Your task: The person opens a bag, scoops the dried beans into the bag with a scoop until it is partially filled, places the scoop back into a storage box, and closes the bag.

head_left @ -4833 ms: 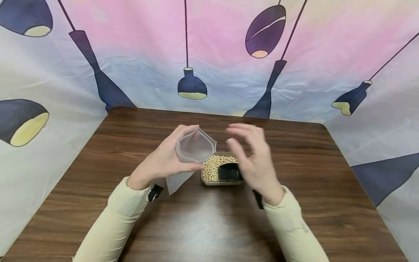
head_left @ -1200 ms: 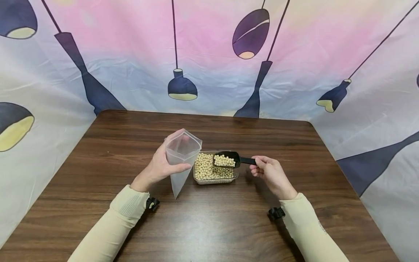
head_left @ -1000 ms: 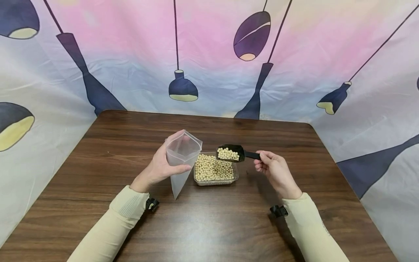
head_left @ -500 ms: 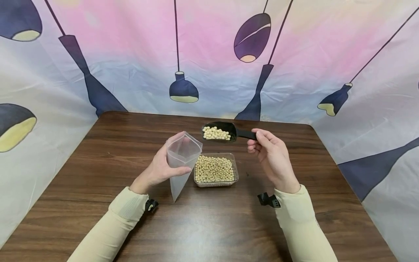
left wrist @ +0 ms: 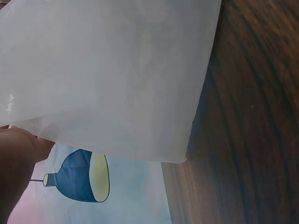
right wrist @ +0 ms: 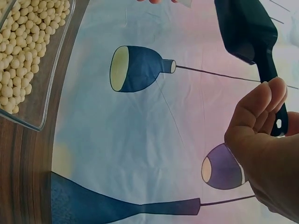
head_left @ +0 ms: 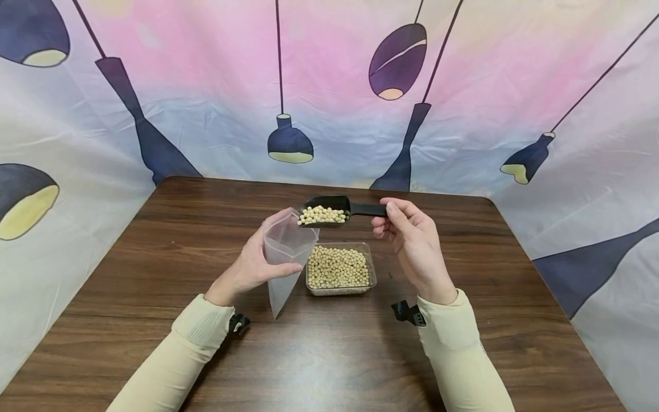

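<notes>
My left hand grips a translucent plastic bag, its mouth spread wide and its pointed lower end hanging down. In the left wrist view the bag fills most of the picture. The right hand pinches the handle of a black scoop, which carries a heap of soybeans. The scoop's front lip is over the far right side of the bag's mouth. From the right wrist, the scoop shows its underside, with the fingers curled round the handle's end.
A clear rectangular container of soybeans stands on the dark wooden table, right of the bag and below the scoop. Behind the table hangs a cloth with painted lamps. Each wrist carries a black strap-like piece.
The right hand has taken up the scoop, lifted soybeans out of the container and carried them up and left to the bag's mouth. My left hand keeps holding the bag.
</notes>
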`<act>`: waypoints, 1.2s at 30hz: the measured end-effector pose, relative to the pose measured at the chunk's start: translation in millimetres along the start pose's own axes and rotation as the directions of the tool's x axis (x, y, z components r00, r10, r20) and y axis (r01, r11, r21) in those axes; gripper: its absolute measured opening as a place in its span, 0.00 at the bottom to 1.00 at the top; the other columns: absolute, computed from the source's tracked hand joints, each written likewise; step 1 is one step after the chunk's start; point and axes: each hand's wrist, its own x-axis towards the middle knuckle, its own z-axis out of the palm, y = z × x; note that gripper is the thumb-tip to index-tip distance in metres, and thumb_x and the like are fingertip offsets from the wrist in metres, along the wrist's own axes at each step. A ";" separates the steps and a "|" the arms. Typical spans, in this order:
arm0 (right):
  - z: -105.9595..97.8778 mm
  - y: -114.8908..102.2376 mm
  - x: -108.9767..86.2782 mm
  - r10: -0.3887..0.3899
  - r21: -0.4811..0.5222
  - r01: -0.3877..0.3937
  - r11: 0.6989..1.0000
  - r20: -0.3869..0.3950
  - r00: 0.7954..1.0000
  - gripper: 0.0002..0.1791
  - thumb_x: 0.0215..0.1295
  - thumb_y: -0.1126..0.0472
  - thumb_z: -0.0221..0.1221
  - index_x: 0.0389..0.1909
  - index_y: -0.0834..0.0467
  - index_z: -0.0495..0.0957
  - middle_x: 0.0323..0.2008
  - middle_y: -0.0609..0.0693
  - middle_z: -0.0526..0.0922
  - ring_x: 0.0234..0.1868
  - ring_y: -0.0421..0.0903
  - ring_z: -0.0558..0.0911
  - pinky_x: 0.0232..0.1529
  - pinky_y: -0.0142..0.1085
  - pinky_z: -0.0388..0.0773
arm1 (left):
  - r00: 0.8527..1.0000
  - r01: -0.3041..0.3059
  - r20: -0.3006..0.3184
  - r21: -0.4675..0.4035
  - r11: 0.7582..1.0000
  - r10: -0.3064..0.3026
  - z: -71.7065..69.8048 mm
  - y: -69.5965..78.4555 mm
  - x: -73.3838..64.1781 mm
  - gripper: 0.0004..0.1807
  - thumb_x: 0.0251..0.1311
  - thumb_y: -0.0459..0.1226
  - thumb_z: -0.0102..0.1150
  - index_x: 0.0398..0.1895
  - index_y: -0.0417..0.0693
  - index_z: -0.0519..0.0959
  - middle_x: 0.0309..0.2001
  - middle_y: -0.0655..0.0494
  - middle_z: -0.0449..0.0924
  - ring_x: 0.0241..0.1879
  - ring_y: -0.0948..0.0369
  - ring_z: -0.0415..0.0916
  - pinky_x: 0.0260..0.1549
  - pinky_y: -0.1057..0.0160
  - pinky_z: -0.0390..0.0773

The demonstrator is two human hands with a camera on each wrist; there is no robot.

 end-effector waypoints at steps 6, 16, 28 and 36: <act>1.1 -1.5 -0.3 -0.018 -0.025 0.019 1.000 0.005 1.000 0.13 0.73 0.59 0.53 0.51 0.62 0.74 0.29 0.50 0.83 0.31 0.42 0.81 0.38 0.32 0.78 | 1.000 -0.016 0.001 -0.010 1.000 0.016 0.4 -0.1 0.6 0.54 0.44 0.25 0.73 0.75 0.53 0.56 0.65 0.49 0.67 0.61 0.55 0.67 0.52 0.62 0.73; 5.0 -4.5 0.1 -0.044 -0.052 0.045 0.998 0.015 0.999 0.11 0.73 0.60 0.53 0.50 0.61 0.75 0.29 0.50 0.83 0.32 0.42 0.81 0.40 0.35 0.78 | 0.999 0.033 -0.004 0.002 0.999 -0.033 0.1 2.5 0.6 0.53 0.45 0.28 0.74 0.75 0.58 0.56 0.68 0.52 0.64 0.66 0.56 0.63 0.53 0.63 0.72; 7.0 -6.6 -0.3 -0.075 -0.054 0.077 0.996 0.025 0.997 0.15 0.72 0.61 0.54 0.53 0.65 0.74 0.28 0.51 0.83 0.31 0.42 0.82 0.38 0.33 0.78 | 1.000 0.005 -0.004 -0.013 1.000 -0.005 0.7 2.6 0.8 0.53 0.45 0.27 0.74 0.75 0.53 0.56 0.66 0.49 0.65 0.65 0.56 0.63 0.54 0.64 0.71; 8.6 -10.4 -1.6 -0.104 -0.069 0.106 0.992 0.024 0.994 0.15 0.72 0.61 0.55 0.53 0.66 0.74 0.28 0.52 0.83 0.32 0.43 0.82 0.38 0.33 0.78 | 1.000 -0.011 -0.005 -0.003 1.000 0.011 0.5 3.1 1.8 0.54 0.44 0.27 0.74 0.75 0.52 0.56 0.66 0.49 0.66 0.64 0.56 0.64 0.54 0.64 0.70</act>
